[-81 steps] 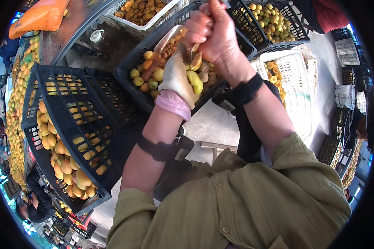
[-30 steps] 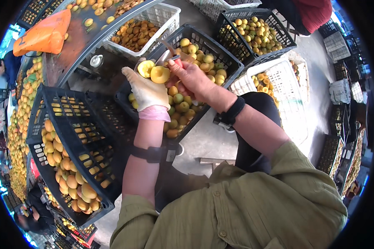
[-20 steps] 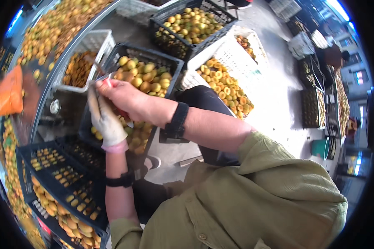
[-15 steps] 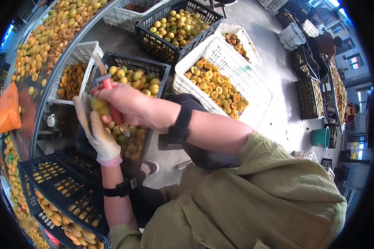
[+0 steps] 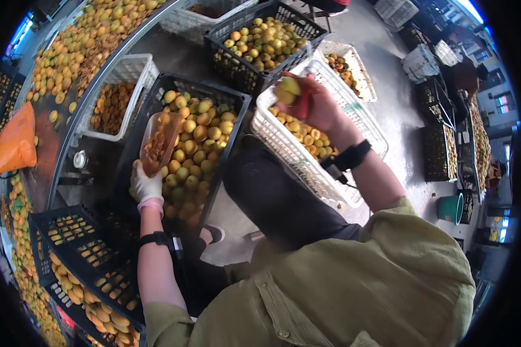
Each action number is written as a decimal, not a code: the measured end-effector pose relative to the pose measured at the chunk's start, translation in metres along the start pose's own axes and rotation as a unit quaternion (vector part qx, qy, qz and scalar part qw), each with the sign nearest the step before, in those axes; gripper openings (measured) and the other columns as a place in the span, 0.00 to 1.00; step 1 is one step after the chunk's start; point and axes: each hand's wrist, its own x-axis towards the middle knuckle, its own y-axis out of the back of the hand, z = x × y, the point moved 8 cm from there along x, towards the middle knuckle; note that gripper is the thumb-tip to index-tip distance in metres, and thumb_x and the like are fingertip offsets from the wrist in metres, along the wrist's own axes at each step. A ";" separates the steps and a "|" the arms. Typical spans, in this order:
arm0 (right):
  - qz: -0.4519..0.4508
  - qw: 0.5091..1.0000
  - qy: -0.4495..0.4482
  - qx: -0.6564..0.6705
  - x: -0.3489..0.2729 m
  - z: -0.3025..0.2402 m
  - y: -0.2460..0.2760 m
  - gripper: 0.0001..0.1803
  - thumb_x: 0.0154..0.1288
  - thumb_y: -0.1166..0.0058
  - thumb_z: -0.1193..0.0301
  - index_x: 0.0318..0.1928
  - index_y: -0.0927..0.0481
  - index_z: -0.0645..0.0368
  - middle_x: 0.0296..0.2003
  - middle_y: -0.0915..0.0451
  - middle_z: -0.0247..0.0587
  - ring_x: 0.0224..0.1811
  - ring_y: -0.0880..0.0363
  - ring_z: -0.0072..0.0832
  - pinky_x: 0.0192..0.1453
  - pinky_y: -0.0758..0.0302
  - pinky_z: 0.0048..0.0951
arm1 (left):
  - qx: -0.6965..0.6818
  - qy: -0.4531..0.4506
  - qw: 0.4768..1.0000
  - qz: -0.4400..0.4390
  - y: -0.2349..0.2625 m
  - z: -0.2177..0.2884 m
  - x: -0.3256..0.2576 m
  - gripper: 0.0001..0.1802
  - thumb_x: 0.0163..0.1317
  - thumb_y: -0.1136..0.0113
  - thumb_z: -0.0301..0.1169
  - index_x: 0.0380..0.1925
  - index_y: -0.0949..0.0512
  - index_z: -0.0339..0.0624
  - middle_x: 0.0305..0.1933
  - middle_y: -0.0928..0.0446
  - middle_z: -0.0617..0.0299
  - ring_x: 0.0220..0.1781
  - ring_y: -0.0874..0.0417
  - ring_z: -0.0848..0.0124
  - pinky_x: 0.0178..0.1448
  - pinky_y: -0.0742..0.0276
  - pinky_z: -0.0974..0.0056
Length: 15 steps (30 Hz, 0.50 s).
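Note:
My left hand [image 5: 147, 184], in a white glove, grips the near end of a pinkish see-through plastic box [image 5: 167, 122]. Brown, stone-like pieces lie in that box, which rests over the whole yellow-green apricots [image 5: 195, 147] in a black crate [image 5: 219, 184]. Out to the right, my bare right hand [image 5: 325, 111] is closed around a red-handled tool [image 5: 305, 97] and a yellow-green apricot [image 5: 287, 91]. Both are held above a white crate [image 5: 354, 130] of opened orange apricots [image 5: 307, 139]. The tool's working end cannot be made out.
A metal-edged table [image 5: 107, 58] heaped with apricots runs along the left, with an orange bag [image 5: 13, 144] on it. Another black crate [image 5: 231, 63] of fruit stands ahead. Stacked black crates [image 5: 87, 243] sit at my near left. A green bucket [image 5: 450, 208] stands far right.
My hands were together over the black crate, with the apricot between them. Now the right has swung right over the white crate with apricot and tool, while the left has dropped to the plastic box.

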 end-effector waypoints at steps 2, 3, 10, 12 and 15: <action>0.158 0.968 -0.001 -0.196 -0.034 -0.028 0.056 0.22 0.74 0.62 0.60 0.62 0.33 0.56 0.53 0.24 0.43 0.54 0.24 0.36 0.57 0.24 0.44 | 0.077 0.031 0.994 -0.075 -0.001 -0.004 0.002 0.43 0.45 0.29 0.49 0.61 0.32 0.48 0.65 0.32 0.55 0.66 0.31 0.57 0.64 0.33 0.55; 0.262 0.892 -0.025 -0.368 -0.052 -0.043 0.081 0.22 0.72 0.57 0.57 0.60 0.30 0.54 0.53 0.23 0.37 0.52 0.23 0.31 0.44 0.22 0.33 | 0.111 0.069 0.983 -0.126 -0.005 -0.007 0.001 0.44 0.44 0.29 0.50 0.62 0.33 0.51 0.65 0.33 0.56 0.67 0.32 0.59 0.65 0.34 0.53; 0.321 0.791 0.092 -0.513 -0.056 -0.093 0.072 0.19 0.72 0.57 0.63 0.58 0.29 0.57 0.49 0.21 0.38 0.48 0.21 0.25 0.48 0.27 0.25 | 0.123 0.189 0.958 -0.176 -0.007 -0.032 -0.001 0.41 0.46 0.31 0.49 0.62 0.32 0.56 0.67 0.35 0.59 0.67 0.32 0.61 0.63 0.35 0.49; 0.250 0.803 0.108 -0.530 -0.032 -0.080 0.032 0.19 0.72 0.57 0.63 0.58 0.29 0.59 0.46 0.19 0.40 0.45 0.19 0.25 0.43 0.26 0.21 | 0.121 0.188 0.960 -0.167 -0.001 -0.024 0.002 0.39 0.46 0.32 0.49 0.60 0.31 0.54 0.66 0.34 0.57 0.65 0.31 0.60 0.62 0.33 0.51; 0.155 0.819 0.125 -0.539 0.009 -0.054 -0.032 0.19 0.73 0.58 0.63 0.57 0.29 0.61 0.43 0.18 0.42 0.42 0.17 0.25 0.34 0.26 0.13 | 0.032 0.151 0.974 -0.169 -0.040 -0.056 0.018 0.33 0.49 0.32 0.42 0.57 0.27 0.48 0.60 0.28 0.53 0.60 0.25 0.59 0.60 0.30 0.56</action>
